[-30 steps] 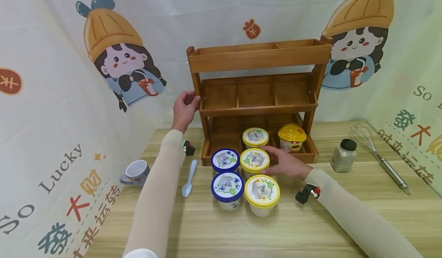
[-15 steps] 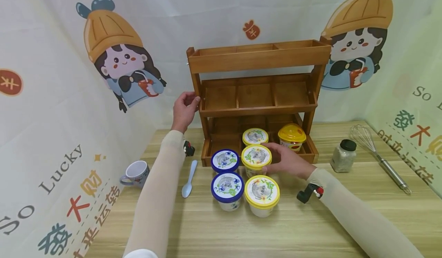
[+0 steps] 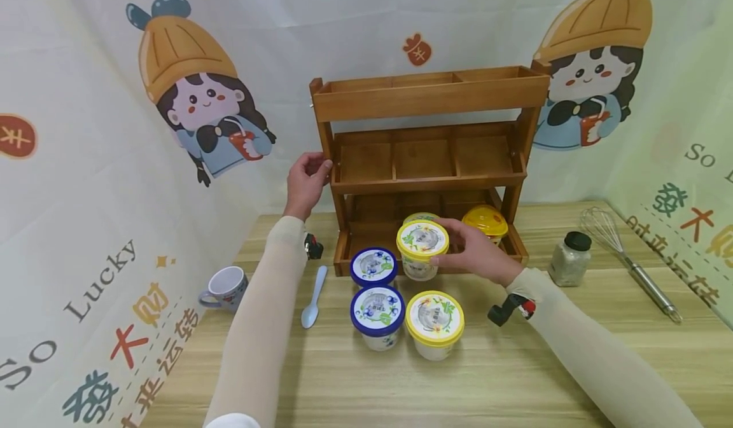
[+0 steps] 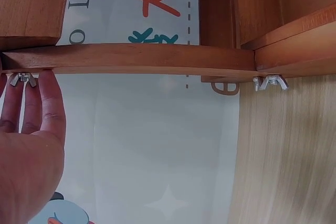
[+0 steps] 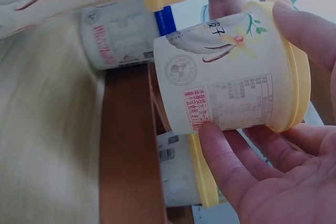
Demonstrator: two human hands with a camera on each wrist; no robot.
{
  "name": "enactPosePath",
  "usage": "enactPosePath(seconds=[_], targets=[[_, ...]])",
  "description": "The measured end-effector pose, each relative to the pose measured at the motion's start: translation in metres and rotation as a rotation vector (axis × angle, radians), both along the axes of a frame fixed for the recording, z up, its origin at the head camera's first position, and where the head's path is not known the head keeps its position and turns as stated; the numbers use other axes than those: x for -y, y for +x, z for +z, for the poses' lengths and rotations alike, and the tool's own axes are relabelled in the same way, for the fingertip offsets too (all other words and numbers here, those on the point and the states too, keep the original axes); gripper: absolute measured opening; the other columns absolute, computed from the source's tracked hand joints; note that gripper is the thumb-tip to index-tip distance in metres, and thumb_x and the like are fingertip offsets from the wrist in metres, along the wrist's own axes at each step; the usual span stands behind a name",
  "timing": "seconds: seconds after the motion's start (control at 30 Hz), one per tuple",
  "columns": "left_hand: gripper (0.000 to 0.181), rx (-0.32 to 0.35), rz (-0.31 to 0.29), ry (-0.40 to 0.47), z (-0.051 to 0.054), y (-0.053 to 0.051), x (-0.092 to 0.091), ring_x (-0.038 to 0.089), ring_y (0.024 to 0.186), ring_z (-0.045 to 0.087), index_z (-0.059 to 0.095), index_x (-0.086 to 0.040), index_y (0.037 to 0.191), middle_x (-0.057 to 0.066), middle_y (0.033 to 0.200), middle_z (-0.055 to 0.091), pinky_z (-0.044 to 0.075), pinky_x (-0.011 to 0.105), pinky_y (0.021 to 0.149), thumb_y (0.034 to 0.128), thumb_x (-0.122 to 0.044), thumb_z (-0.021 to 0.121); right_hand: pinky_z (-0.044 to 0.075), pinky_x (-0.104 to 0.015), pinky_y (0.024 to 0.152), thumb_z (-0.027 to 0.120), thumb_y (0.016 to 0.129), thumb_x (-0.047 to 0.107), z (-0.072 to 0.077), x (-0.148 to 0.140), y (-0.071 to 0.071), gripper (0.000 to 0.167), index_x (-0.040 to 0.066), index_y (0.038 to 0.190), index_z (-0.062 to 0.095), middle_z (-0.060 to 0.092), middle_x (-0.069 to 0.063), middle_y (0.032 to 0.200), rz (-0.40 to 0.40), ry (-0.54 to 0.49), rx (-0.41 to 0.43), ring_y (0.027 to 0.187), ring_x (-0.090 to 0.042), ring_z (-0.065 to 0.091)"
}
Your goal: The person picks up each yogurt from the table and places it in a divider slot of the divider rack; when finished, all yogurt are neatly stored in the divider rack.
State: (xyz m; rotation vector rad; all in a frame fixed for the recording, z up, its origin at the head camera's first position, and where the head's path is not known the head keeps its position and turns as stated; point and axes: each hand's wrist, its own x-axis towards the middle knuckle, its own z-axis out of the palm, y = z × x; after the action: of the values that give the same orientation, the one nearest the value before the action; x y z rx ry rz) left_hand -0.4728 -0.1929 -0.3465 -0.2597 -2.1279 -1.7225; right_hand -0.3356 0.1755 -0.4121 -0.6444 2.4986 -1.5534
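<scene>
My right hand (image 3: 478, 253) grips a white tub with a yellow lid (image 3: 422, 243), thumb on one side and fingers on the other. The right wrist view shows its printed side (image 5: 226, 77), with a vanilla flower. The held tub is in front of the wooden rack's bottom tier and partly hides another yellow-lidded tub (image 3: 420, 217) there. My left hand (image 3: 306, 183) touches the left post of the rack (image 3: 429, 100); in the left wrist view its fingers (image 4: 51, 103) are fairly straight against the post, near a wing nut (image 4: 23, 78).
Two blue-lidded tubs (image 3: 378, 310) and a yellow-lidded tub (image 3: 435, 320) stand before the rack. A dome-lidded yellow cup (image 3: 485, 220) sits in its bottom right compartment. Left are a mug (image 3: 228, 286) and spoon (image 3: 313, 301); right, a jar (image 3: 571, 259) and whisk (image 3: 635, 262).
My right hand has lifted the yellow-lidded tub off the table and moved it toward the rack's bottom tier. The left hand has stayed at the post.
</scene>
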Motion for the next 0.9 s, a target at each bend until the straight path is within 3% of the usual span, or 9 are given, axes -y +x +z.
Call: enactPosePath(seconds=[0.4, 0.7, 0.9], targets=[[0.039, -0.001, 0.0, -0.042, 0.002, -0.001, 0.003, 0.02, 0.113, 0.065, 0.065, -0.009, 0.135, 0.012, 0.13, 0.068, 0.064, 0.034, 0.097, 0.1036, -0.032, 0.071, 0.06, -0.05, 0.106, 0.086, 0.09, 0.033, 0.017, 0.023, -0.014, 0.091, 0.017, 0.164, 0.037, 0.057, -0.013, 0.152, -0.071, -0.05, -0.021, 0.137, -0.037, 0.058], [0.038, -0.018, -0.025, 0.002, 0.007, -0.007, 0.005, 0.017, 0.112, 0.066, 0.067, -0.008, 0.133, 0.011, 0.129, 0.069, 0.064, 0.029, 0.094, 0.1042, -0.033, 0.069, 0.051, -0.055, 0.116, 0.087, 0.089, 0.036, 0.026, 0.04, -0.024, 0.091, 0.019, 0.164, 0.038, 0.055, -0.01, 0.155, -0.093, -0.068, -0.044, 0.141, -0.035, 0.055], [0.037, 0.006, -0.045, 0.042, 0.006, -0.008, 0.006, 0.013, 0.107, 0.066, 0.068, -0.007, 0.129, 0.006, 0.12, 0.071, 0.064, 0.043, 0.098, 0.1021, -0.032, 0.073, 0.051, -0.054, 0.117, 0.085, 0.091, 0.036, 0.025, 0.049, -0.031, 0.091, 0.015, 0.164, 0.036, 0.052, -0.011, 0.157, -0.078, -0.076, -0.05, 0.141, -0.035, 0.054]])
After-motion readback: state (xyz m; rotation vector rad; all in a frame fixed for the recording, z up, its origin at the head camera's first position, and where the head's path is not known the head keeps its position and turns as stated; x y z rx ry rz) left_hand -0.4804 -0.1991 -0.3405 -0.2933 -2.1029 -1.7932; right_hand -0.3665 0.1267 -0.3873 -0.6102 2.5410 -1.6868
